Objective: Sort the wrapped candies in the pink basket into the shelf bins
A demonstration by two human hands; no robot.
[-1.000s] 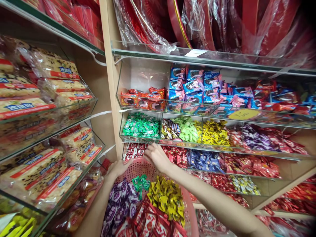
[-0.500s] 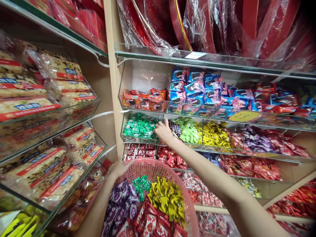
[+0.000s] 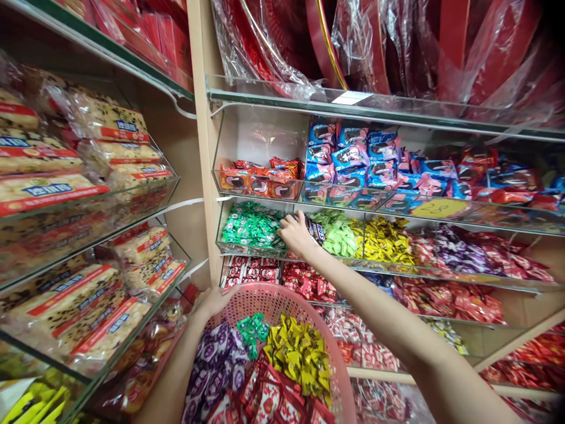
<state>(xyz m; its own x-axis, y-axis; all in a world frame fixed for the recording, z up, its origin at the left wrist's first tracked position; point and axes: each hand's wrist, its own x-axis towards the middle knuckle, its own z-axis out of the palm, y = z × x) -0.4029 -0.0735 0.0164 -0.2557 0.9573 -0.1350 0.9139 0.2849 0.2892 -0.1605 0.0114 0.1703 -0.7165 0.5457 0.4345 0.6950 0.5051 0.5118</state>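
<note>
Glass-fronted shop shelving [image 3: 260, 141] is stocked with wrapped confectionery on the far side; packaged slabs of nut-studded cake [image 3: 103, 121] are stacked on glass shelves to the left. A pink plastic basket [image 3: 282, 292] is held near the body, its rim gripped by the left hand [image 3: 212, 302]; purple-wrapped sweets [image 3: 215, 365], yellow-wrapped sweets [image 3: 300, 353] and a small clump of green-wrapped sweets [image 3: 252, 334] are heaped inside. The right hand [image 3: 298, 234] is extended to a glass bin, its fingers slightly spread, between green-wrapped candies [image 3: 251, 229] and dark-wrapped chocolate bars [image 3: 314, 231]; whether anything is pinched cannot be told.
</note>
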